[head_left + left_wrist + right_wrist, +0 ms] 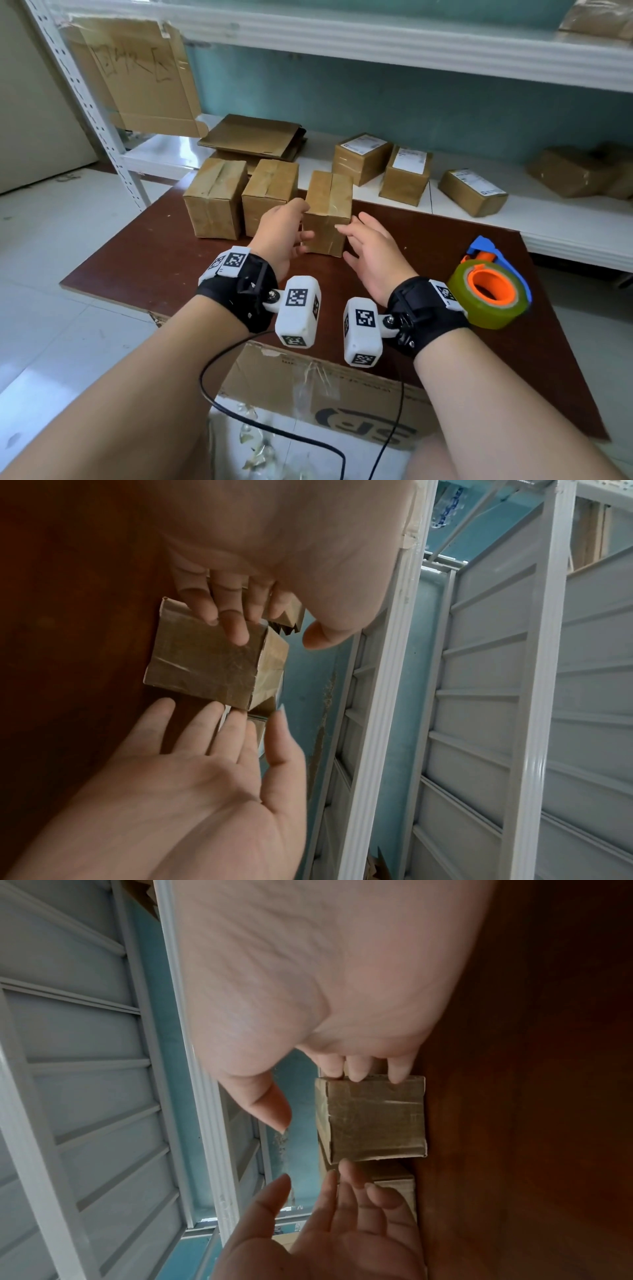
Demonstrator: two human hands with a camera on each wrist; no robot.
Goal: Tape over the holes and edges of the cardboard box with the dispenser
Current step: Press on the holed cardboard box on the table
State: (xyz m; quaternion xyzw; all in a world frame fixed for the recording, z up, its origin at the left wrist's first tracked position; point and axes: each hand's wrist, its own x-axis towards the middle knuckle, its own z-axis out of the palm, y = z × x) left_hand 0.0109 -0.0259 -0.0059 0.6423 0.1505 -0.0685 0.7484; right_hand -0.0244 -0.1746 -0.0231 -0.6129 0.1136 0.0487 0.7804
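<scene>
Box (327, 214): small brown carton, glossy with tape already, creased at its corners, standing at the table's (428, 236) back beside two like it. My hands, left (281, 236) and right (371, 255), flank it with fingers spread, holding nothing. Risk: a careless reach tips it or nudges its neighbours; dispenser (489, 287) sits idle to my right.

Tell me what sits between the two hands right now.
The head view shows one small cardboard box standing on the table between the left hand and the right hand.
</scene>
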